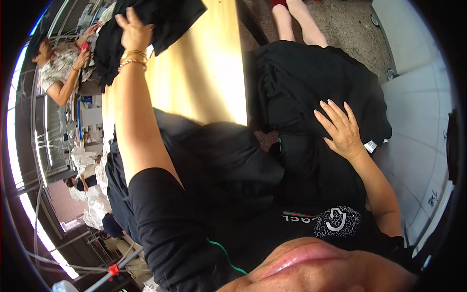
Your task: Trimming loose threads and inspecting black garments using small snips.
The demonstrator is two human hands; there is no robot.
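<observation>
Speckled stone floor [340, 24] beyond a pale wooden surface [204, 73], white tiled wall [418, 121] off to the right, racks and a window band along the left rim.

Largest: heap of black garments [301, 87] spilling off the right edge of the surface and down toward the lap, a small white tag [371, 146] showing at its right side. Smaller dark bundle of black cloth [165, 24] lying at the far end of the surface, part of it hanging over the left edge.

Right hand [343, 131] laid flat on the black heap, fingers spread wide and straight, palm down, gripping nothing. Left hand [132, 30] stretched far forward to the dark bundle, fingers spread and curled onto the cloth, thumb side up; gold bangles [132, 57] around the wrist. Cannot tell whether a fold is actually pinched.

Another person [61, 68] in a patterned top at upper left, just beyond the surface, both hands raised near the same dark bundle. Bare legs [296, 22] of someone else standing on the floor at the top.
</observation>
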